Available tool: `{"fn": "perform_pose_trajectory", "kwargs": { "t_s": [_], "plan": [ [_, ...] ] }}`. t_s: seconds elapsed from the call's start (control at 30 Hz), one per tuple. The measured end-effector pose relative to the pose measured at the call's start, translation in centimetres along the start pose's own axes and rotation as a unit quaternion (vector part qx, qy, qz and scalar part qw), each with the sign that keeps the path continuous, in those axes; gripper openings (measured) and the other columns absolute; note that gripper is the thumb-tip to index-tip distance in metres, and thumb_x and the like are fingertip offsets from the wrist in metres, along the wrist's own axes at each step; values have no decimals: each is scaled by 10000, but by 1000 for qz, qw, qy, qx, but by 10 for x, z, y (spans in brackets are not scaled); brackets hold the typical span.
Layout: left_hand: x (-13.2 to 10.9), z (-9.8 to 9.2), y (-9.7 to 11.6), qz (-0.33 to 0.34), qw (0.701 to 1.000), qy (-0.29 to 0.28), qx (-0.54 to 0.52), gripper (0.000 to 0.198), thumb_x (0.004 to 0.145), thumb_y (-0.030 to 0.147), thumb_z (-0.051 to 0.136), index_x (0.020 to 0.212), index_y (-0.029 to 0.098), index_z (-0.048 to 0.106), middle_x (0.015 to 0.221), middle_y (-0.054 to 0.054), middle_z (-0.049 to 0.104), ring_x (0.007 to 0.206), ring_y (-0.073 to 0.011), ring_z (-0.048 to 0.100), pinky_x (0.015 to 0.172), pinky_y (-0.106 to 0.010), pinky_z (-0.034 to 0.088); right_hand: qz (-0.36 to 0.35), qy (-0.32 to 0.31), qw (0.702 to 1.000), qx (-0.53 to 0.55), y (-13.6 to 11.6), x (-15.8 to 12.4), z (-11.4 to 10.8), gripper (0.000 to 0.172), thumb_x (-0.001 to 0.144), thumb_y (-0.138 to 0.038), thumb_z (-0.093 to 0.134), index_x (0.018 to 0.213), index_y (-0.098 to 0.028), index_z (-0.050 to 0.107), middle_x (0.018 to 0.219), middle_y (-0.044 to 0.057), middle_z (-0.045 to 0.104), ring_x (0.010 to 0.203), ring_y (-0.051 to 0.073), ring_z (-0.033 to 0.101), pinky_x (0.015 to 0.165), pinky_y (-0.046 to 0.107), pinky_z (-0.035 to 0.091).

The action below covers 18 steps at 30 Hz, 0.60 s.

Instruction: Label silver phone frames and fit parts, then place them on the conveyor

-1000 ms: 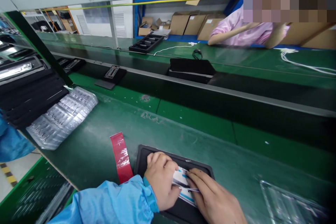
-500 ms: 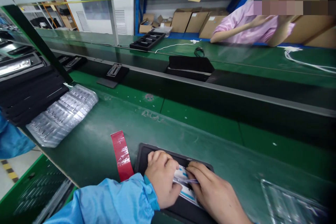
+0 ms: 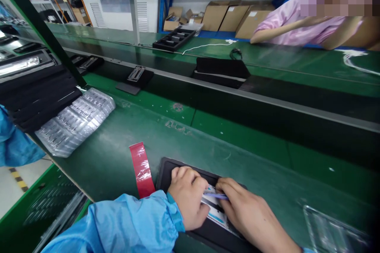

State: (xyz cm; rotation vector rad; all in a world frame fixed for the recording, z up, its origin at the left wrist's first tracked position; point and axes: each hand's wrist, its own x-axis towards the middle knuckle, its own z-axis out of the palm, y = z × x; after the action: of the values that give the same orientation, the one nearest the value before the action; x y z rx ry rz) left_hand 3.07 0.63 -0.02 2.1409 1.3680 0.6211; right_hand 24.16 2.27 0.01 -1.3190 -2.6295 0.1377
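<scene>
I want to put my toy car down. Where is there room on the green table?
Bare green lies between the red strip and the clear trays, and right of the black tray. It is crowded where both hands press the card.

Both hands sit close together, left hand curled, right hand knuckles-up, fingertips pinching

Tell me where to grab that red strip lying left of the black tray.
Take the red strip at its far end, coming from above and the left. It lies flat on the green table; its near end runs under the blue sleeve, and the black tray crowds its right edge.
</scene>
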Motion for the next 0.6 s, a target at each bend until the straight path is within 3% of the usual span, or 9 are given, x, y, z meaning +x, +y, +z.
{"fn": "perform_pose_trajectory", "kwargs": {
  "t_s": [0.27, 0.47, 0.6],
  "plan": [
    [0, -7, -1, 6, 1000, -12, 4, 400, 738, 345, 675, 1096, 219, 547, 1108, -62, 573, 1074, -273, 492, 940, -473, 381, 8, -11, 999, 48, 16, -9, 10, 226, 931, -250, 435, 1067, -223, 613, 1115, 66, 701, 930, 179, 704, 769, 286, 576],
    [0, -8, -1, 5, 1000, -24, 6, 407, 743, 347, 671, 1106, 210, 549, 1108, -69, 570, 1072, -277, 491, 937, -470, 383, 44, -27, 994, 96, 11, 2, 3, 187, 929, -297, 486, 1007, -237, 645, 1063, 43, 718, 928, 178, 700, 786, 277, 564],
    [0, -9, 0, 4, 1000, -26, 10, 395, 744, 345, 668, 1096, 209, 550, 1101, -71, 571, 1070, -280, 490, 933, -469, 385, 27, -22, 994, 104, 9, 7, -2, 188, 938, -263, 478, 983, -238, 659, 1033, 27, 720, 911, 151, 697, 786, 246, 555]
  ]
}}
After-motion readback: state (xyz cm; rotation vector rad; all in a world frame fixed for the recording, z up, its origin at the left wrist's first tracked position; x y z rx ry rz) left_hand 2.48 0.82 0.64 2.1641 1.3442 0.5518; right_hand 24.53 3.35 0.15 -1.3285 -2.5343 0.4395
